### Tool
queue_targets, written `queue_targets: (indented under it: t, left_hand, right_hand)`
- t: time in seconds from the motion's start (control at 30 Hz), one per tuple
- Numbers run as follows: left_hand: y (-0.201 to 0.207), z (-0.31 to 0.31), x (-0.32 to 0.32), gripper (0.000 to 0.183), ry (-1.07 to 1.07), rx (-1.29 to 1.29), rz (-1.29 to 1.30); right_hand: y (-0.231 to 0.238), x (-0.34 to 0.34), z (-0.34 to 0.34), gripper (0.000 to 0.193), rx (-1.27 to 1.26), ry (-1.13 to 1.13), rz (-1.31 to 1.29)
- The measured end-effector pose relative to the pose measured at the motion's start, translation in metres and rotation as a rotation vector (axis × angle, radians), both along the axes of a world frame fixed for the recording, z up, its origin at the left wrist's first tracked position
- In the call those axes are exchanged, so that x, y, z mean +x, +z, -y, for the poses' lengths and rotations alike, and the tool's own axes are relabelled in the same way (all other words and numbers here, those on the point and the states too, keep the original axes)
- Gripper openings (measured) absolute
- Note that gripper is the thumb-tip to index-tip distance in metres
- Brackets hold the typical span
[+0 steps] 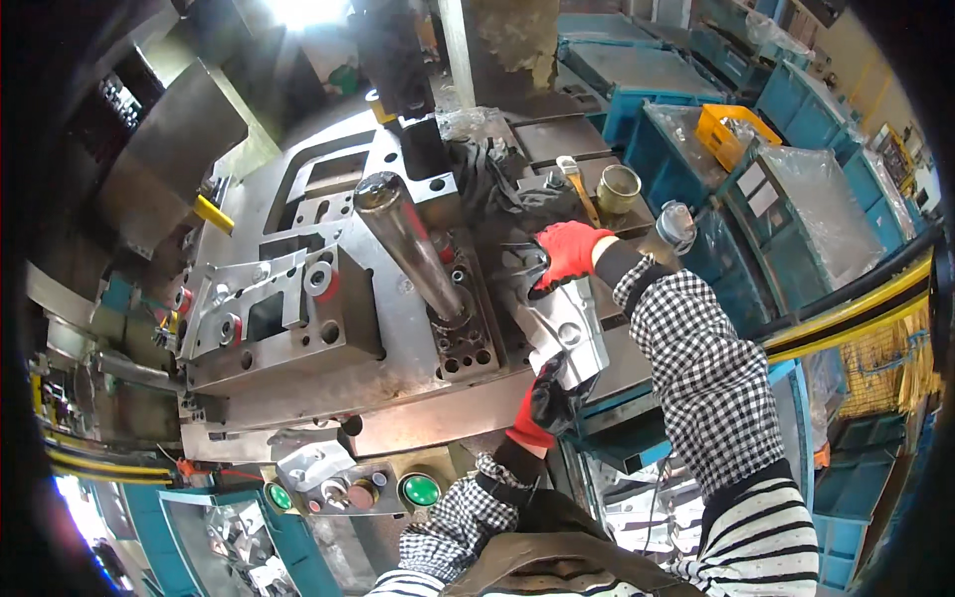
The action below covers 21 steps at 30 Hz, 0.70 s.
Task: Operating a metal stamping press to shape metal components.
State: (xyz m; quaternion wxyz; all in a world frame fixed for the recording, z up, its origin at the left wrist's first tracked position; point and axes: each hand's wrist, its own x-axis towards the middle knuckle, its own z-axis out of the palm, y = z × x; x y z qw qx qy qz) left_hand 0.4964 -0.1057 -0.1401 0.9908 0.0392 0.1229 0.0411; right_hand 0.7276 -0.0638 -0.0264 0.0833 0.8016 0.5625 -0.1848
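Observation:
Both my hands wear red gloves with black palms. Between them I hold a shiny, bent sheet-metal part [565, 333] with a round hole near its middle. My left hand [542, 406] grips its near end, fingers closed round the edge. At the far end, my right hand [569, 255] is closed over the top of the same part. The part is to the right of the press die [383, 343], close to the thick steel guide post [406, 239]. Most of my right fingers are hidden beneath the glove's back.
A brush [577, 187] and an open can [619, 187] stand beyond my right hand, near dark crumpled rags [497, 184]. A button panel with green buttons [422, 489] sits at the front. Blue bins [811, 214], a yellow crate [734, 137] and a yellow-black rail [856, 306] line the right.

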Motion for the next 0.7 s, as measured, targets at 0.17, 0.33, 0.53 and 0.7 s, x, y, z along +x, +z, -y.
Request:
queue_targets:
  t: [0.17, 0.33, 0.53, 0.7]
  left_hand:
    - [0.028, -0.026, 0.002, 0.038, -0.021, 0.049, -0.035]
    - [0.016, -0.027, 0.009, 0.042, -0.037, 0.087, -0.040]
    - [-0.001, -0.017, 0.008, 0.038, 0.010, 0.241, -0.017]
    - [-0.009, 0.007, -0.006, 0.042, -0.044, -0.002, 0.051]
  right_hand:
    - [-0.002, 0.025, 0.011, 0.080, 0.077, -0.258, -0.093]
    - [-0.003, 0.036, 0.014, 0.080, 0.136, -0.289, -0.067]
    - [-0.020, 0.024, 0.022, 0.070, 0.349, -0.364, -0.049]
    - [-0.010, 0.012, 0.019, 0.076, 0.251, -0.284, -0.074]
